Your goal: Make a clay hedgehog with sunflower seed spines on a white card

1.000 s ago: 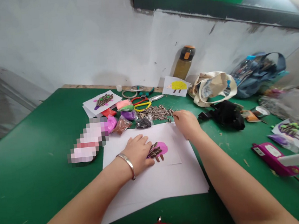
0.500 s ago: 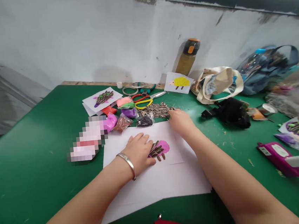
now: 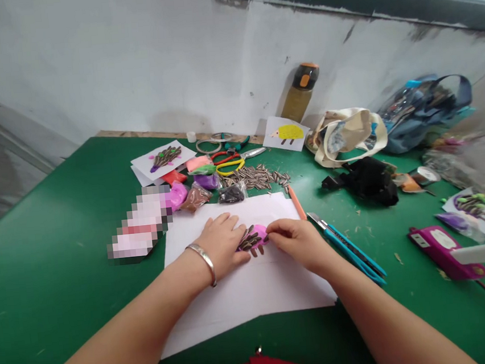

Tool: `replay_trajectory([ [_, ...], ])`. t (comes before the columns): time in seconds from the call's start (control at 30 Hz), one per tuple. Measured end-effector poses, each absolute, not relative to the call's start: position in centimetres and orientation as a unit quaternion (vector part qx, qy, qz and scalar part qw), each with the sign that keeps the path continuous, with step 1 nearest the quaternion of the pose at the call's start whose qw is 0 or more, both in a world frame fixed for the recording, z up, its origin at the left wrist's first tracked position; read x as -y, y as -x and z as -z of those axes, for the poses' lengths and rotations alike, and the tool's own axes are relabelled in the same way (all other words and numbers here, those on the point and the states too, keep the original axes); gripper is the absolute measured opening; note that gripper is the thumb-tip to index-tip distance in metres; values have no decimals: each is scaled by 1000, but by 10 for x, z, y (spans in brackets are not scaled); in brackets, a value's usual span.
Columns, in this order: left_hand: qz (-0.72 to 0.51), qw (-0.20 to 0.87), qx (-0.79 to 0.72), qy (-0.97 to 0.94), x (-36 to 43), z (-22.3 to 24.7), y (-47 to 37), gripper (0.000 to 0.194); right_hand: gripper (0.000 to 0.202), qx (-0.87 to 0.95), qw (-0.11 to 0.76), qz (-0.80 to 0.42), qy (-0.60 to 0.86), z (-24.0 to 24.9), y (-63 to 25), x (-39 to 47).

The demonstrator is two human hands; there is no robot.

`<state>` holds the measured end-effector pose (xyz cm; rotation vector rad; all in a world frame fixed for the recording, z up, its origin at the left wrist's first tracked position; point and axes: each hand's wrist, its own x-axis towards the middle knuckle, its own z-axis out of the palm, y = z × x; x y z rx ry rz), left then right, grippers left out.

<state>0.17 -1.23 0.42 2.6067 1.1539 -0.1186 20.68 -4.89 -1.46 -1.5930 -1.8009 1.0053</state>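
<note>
My left hand (image 3: 222,240), with a silver bangle at the wrist, lies flat and spread on the white paper (image 3: 220,304), its fingertips at the left end of a pink clay shape (image 3: 261,233). Rows of striped sunflower seeds (image 3: 248,238) cover the left part of that shape, and brown legs show below it. With thumb and forefinger pinched, my right hand (image 3: 293,240) holds a sunflower seed (image 3: 267,238) at the shape's right edge. Beyond the paper lies a loose pile of sunflower seeds (image 3: 253,176).
Bags of coloured clay (image 3: 196,196), scissors (image 3: 230,166) and a finished seed picture (image 3: 165,157) lie behind the paper. A blue utility knife (image 3: 352,248) is beside my right forearm. Farther right are a cloth bag (image 3: 350,137), a black bag (image 3: 366,181) and a magenta device (image 3: 444,254).
My right hand has come back from the seed pile to the pink shape with a seed in its pinch. The left hand stays on the paper.
</note>
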Motion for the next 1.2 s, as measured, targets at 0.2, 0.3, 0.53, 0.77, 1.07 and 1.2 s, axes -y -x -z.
replay_trajectory([
  [0.2,48,132,-400,-906,12,-4,-3,35,18,693,245,-362,573,17,-200,49],
  [0.3,51,131,-401,-905,12,-4,-3,37,16,705,230,-334,581,17,-198,50],
  [0.53,52,133,-405,-903,13,-4,-4,37,16,750,215,-255,571,24,-194,52],
  [0.77,48,131,-406,-903,13,-2,-5,35,15,780,212,-218,546,34,-189,53],
  [1.07,50,137,-410,-900,13,-2,-5,39,12,750,208,-257,573,24,-196,51],
  [1.2,42,133,-405,-904,13,-2,-4,38,17,754,179,-234,587,20,-201,49],
])
